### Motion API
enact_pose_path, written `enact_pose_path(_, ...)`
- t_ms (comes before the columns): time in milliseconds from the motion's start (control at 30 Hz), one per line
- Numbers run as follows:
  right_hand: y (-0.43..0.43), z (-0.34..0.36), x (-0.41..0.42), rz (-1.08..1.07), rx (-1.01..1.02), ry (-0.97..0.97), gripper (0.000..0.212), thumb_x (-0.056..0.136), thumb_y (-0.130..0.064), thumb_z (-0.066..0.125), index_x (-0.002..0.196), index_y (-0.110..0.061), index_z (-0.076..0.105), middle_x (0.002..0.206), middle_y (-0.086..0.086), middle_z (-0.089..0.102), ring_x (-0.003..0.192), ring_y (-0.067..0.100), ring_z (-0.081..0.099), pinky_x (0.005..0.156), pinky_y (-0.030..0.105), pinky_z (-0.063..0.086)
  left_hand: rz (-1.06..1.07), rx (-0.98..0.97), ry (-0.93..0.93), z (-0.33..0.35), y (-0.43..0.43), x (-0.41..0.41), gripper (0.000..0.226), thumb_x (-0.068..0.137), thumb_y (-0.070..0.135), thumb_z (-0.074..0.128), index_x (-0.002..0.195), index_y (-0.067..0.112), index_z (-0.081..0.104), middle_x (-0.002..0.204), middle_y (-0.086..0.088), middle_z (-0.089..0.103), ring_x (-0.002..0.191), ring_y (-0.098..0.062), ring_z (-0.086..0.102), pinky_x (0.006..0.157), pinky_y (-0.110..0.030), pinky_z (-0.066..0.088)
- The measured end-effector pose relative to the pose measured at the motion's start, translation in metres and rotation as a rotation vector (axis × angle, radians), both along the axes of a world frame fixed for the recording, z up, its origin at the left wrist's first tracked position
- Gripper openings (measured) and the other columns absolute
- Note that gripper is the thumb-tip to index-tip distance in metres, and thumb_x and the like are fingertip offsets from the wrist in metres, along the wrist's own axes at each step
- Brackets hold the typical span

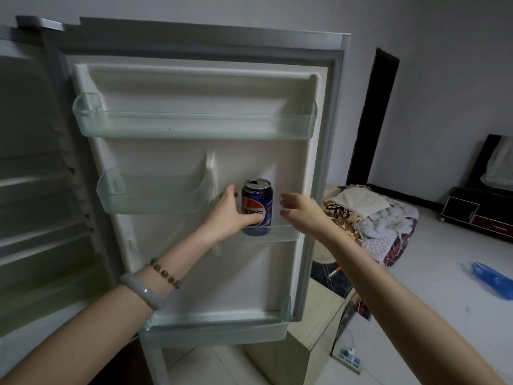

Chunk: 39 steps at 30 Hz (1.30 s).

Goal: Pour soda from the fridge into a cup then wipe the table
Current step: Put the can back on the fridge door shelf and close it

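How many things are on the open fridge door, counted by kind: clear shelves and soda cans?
clear door shelves: 4
soda can: 1
Total: 5

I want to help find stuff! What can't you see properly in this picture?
Head view only:
soda can: partly covered by the left hand and the door shelf rim; how full, unknowable.
right hand: fingers motion-blurred.
fridge inside: dark, blurred, cut by the left edge; contents unreadable.
cup and table: neither is in frame.
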State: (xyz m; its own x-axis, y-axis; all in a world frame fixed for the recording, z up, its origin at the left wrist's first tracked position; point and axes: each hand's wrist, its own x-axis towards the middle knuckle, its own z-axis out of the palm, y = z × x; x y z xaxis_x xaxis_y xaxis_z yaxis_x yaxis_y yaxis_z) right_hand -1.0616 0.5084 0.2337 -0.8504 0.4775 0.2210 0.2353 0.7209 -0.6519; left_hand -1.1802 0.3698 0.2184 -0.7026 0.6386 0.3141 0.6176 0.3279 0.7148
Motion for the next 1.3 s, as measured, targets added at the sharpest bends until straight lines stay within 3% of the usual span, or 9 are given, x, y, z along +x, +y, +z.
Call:
enact_pose_path(67, -0.001, -0.007, 0.017, -0.010, 0.101, 0.146, 0.054, 0.089, -0.006, 0.050, 0.141, -0.009, 0.037, 0.139, 0.010, 0.049, 0.125, 0.020, 0.049, 0.105, 0.032, 0.040, 0.005, 0.061, 0.179, -0.006, -0.012, 0.013, 0.093, 0.073, 0.032, 0.078, 0.144, 0.007, 0.024, 0.148, -0.009, 0.036, 0.135, -0.022, 0.033, 0.109, -0.027, 0.024)
enact_pose_path(167, 0.000, -0.026, 0.040, -0.040, 0.211, 0.296, 0.054, 0.087, -0.003, 0.050, 0.139, -0.015, 0.041, 0.140, 0.003, 0.048, 0.127, 0.015, 0.045, 0.108, 0.034, 0.037, -0.054, 0.090, 0.520, -0.016, -0.023, 0.033, 0.074, 0.080, 0.030, 0.069, 0.141, 0.006, 0.034, 0.143, -0.009, 0.041, 0.132, -0.023, 0.034, 0.107, -0.018, 0.015)
enact_pose_path(300, 0.015, -0.060, 0.061, -0.136, 0.265, 0.322, 0.058, 0.085, 0.001, 0.050, 0.141, -0.014, 0.039, 0.146, 0.003, 0.040, 0.135, 0.014, 0.034, 0.113, 0.032, 0.027, -0.175, -0.013, 0.775, -0.036, -0.008, 0.054, 0.064, 0.082, 0.041, 0.049, 0.134, 0.003, 0.044, 0.136, -0.013, 0.049, 0.130, -0.025, 0.037, 0.113, -0.030, 0.021)
enact_pose_path(433, 0.033, -0.091, 0.076, -0.146, 0.232, 0.228, 0.062, 0.086, 0.000, 0.050, 0.144, -0.013, 0.032, 0.152, 0.003, 0.030, 0.140, 0.014, 0.024, 0.116, 0.031, 0.019, -0.153, -0.152, 0.898, -0.057, 0.019, 0.076, 0.068, 0.084, 0.041, 0.053, 0.138, 0.003, 0.040, 0.141, -0.014, 0.046, 0.133, -0.028, 0.040, 0.113, -0.043, 0.017)
enact_pose_path(600, 0.066, -0.106, 0.088, -0.082, 0.258, 0.140, 0.062, 0.087, -0.003, 0.049, 0.145, -0.014, 0.030, 0.153, 0.002, 0.028, 0.141, 0.012, 0.022, 0.109, 0.017, 0.012, -0.008, -0.196, 0.805, -0.071, 0.054, 0.094, 0.071, 0.093, 0.043, 0.045, 0.148, 0.007, 0.018, 0.154, -0.010, 0.025, 0.144, -0.023, 0.018, 0.116, -0.036, -0.005)
enact_pose_path(800, 0.095, -0.108, 0.104, 0.072, 0.307, 0.118, 0.063, 0.085, -0.002, 0.048, 0.145, -0.014, 0.032, 0.152, 0.004, 0.030, 0.139, 0.015, 0.026, 0.106, 0.016, 0.016, 0.221, -0.326, 0.867, -0.070, 0.070, 0.112, 0.068, 0.082, 0.033, 0.063, 0.137, -0.001, 0.040, 0.130, -0.016, 0.054, 0.124, -0.030, 0.047, 0.115, -0.047, 0.009)
enact_pose_path(1067, 0.110, -0.114, 0.129, 0.270, 0.336, 0.152, 0.066, 0.085, -0.002, 0.048, 0.147, -0.014, 0.027, 0.155, 0.006, 0.021, 0.142, 0.016, 0.019, 0.115, 0.030, 0.023, 0.407, -0.365, 0.812, -0.076, 0.057, 0.145, 0.069, 0.084, 0.031, 0.062, 0.140, 0.001, 0.036, 0.136, -0.015, 0.049, 0.130, -0.029, 0.041, 0.116, -0.045, 0.006)
enact_pose_path(1300, 0.105, -0.119, 0.140, 0.372, 0.347, 0.190, 0.073, 0.087, -0.004, 0.050, 0.150, -0.016, 0.014, 0.158, 0.003, 0.007, 0.144, 0.017, 0.011, 0.108, 0.022, 0.020, 0.541, -0.405, 0.807, -0.079, 0.015, 0.182, 0.065, 0.084, 0.030, 0.062, 0.139, 0.003, 0.038, 0.138, -0.014, 0.049, 0.132, -0.027, 0.041, 0.116, -0.046, 0.004)
